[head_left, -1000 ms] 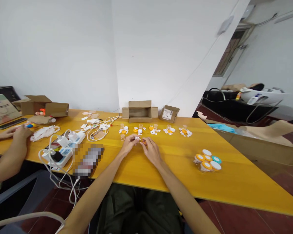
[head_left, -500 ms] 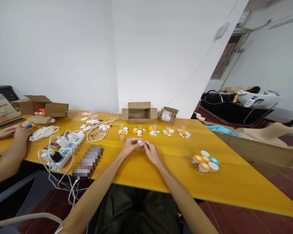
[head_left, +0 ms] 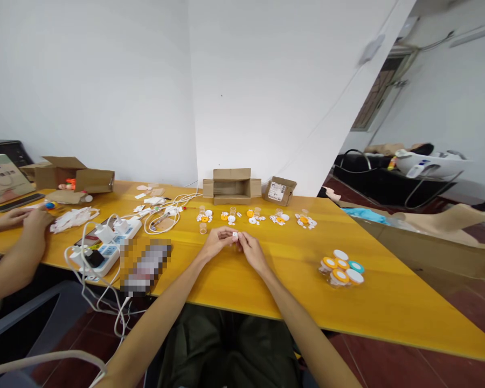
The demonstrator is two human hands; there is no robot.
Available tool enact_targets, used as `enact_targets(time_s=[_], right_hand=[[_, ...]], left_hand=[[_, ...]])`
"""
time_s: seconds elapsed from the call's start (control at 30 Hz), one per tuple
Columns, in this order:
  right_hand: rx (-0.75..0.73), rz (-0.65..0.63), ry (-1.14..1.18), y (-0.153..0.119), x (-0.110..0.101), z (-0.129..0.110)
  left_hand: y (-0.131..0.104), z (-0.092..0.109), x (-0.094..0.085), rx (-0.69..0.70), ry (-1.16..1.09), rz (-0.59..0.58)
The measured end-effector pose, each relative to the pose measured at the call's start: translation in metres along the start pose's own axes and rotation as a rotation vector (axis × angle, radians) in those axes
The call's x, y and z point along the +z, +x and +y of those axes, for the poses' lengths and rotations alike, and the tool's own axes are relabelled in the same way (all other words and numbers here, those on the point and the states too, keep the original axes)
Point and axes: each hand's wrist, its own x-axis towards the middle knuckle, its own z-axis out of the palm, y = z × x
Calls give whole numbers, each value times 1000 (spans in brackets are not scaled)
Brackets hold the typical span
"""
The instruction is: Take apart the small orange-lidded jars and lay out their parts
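Between the fingertips of both hands, over the middle of the table, is a small white piece (head_left: 235,235) with dark dots. My left hand (head_left: 217,243) pinches it from the left, fingers curled over. From the right, my right hand (head_left: 251,251) closes thumb and fingers on the same piece. Something see-through shows just under the fingers, too small to make out. Beyond the hands lie several groups of clear cups (head_left: 203,228), orange rings (head_left: 204,219), white discs (head_left: 231,219) and small white dotted pieces (head_left: 259,219).
Several clear jars with orange, white and teal lids (head_left: 341,264) cluster at right. At left are a phone (head_left: 147,268), a power strip (head_left: 117,245) with white cables and a co-worker's hands (head_left: 36,218). Cardboard boxes (head_left: 231,173) stand along the wall.
The white piece has shifted slightly right and turned between my fingers, showing fewer dots. Both hands stay in nearly the same place.
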Motion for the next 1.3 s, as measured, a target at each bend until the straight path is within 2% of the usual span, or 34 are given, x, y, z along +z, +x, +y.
enact_targets(time_s=[0.23,0.57,1.0,1.13,1.3], right_hand=[[17,-7,-11,0,-2,5],[97,-41,130,2,-1,4],[194,-79,285,2,-2,-5],[181,-72,263,1,-2,-4],[143,-35,248,0,-3,-7]], left_hand=[[-2,4,0,-16,-7,-49],[-1,4,-1,-10,-25,-79],[2,-1,-2,21,11,-38],[2,-2,-5,48,171,27],[-5,3,-3,88,742,198]])
